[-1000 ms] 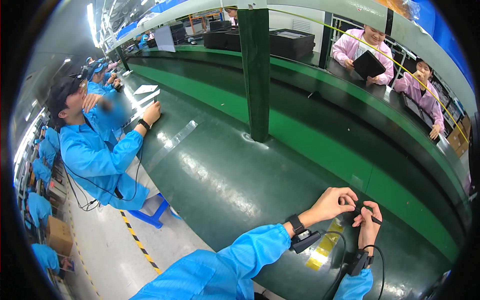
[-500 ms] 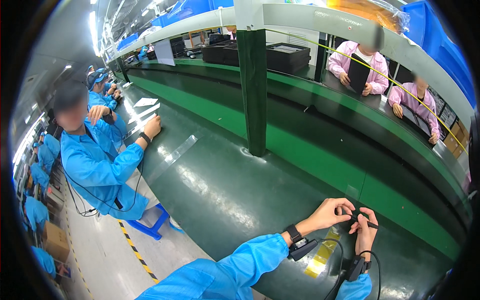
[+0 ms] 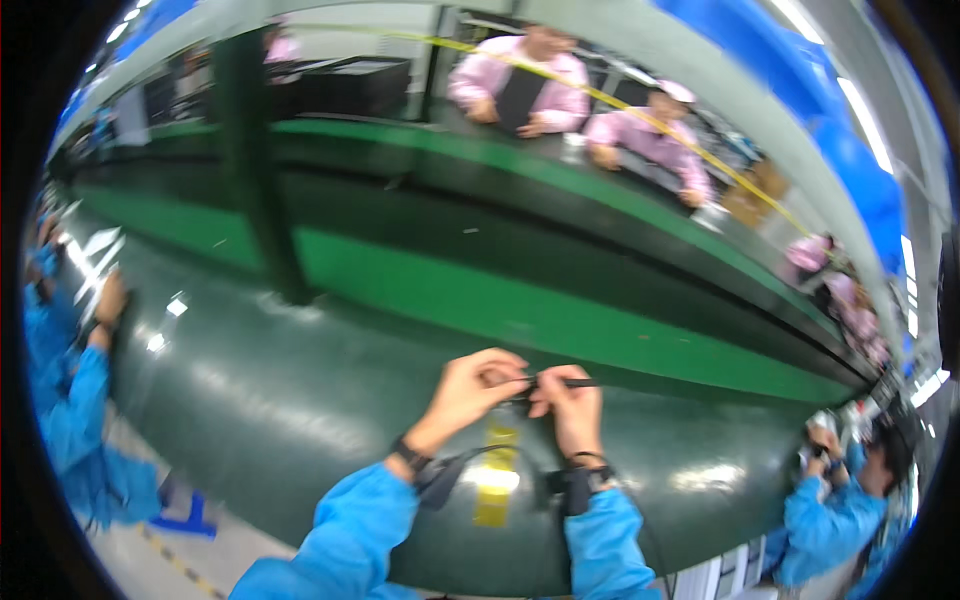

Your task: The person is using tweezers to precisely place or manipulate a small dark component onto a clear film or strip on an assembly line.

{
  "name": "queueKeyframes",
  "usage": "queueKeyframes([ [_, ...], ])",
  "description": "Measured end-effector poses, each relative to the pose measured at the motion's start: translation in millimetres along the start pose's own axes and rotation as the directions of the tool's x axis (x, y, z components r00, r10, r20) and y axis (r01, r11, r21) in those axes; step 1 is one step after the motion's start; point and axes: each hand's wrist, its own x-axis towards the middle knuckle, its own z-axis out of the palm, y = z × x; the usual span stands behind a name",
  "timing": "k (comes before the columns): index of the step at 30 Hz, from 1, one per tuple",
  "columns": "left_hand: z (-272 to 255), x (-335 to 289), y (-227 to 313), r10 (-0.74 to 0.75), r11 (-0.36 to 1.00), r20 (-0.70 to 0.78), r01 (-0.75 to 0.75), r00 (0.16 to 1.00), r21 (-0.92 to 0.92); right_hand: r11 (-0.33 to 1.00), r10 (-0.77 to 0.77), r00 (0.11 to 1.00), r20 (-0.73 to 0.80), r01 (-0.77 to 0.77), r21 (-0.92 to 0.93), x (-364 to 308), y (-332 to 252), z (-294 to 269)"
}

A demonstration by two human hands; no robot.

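Observation:
My left hand [image 3: 474, 388] and my right hand [image 3: 570, 402] meet fingertip to fingertip above the dark green table. A slim black stick, perhaps a pen [image 3: 581, 382], lies in my closed right fingers, its end jutting out to the right. My left thumb and forefinger are pinched together at the stick's other end; motion blur hides what they grip. Below the hands, a strip of yellow tape [image 3: 492, 508] is on the table [image 3: 270, 430]. A black strapped device [image 3: 436, 488] with a cable is at my left wrist, and another [image 3: 578, 488] at my right.
A bright green strip [image 3: 400, 285] and a dark band [image 3: 450, 225] run beyond the table. A green-wrapped post [image 3: 252, 170] stands at far left. Blue-sleeved people [image 3: 65, 400] sit at left and right [image 3: 835, 525]. Across, people in pink [image 3: 525, 80] handle dark panels.
The view has swung right, so my hands appear nearer the middle and a person at the right comes into sight. My hands stay together around the black stick.

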Motion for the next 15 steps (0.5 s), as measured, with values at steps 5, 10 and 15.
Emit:
queueKeyframes([
  [5, 4, 12, -2, -0.041, 0.999, -0.008, 0.042, 0.999, 0.029, 0.998, -0.035, 0.999, 0.036, 0.033, 0.054, 7, -1, -11],
  [10, 6, 0, 1, 0.059, 0.992, 0.046, -0.054, 0.997, -0.112, 0.992, -0.010, 0.992, -0.129, -0.006, -0.122, -7, -14, 7],
  [15, 24, 12, -9, 0.153, 0.986, 0.046, -0.150, 0.987, -0.070, 0.987, -0.101, 0.985, -0.139, 0.082, -0.135, -1, -3, -18],
])
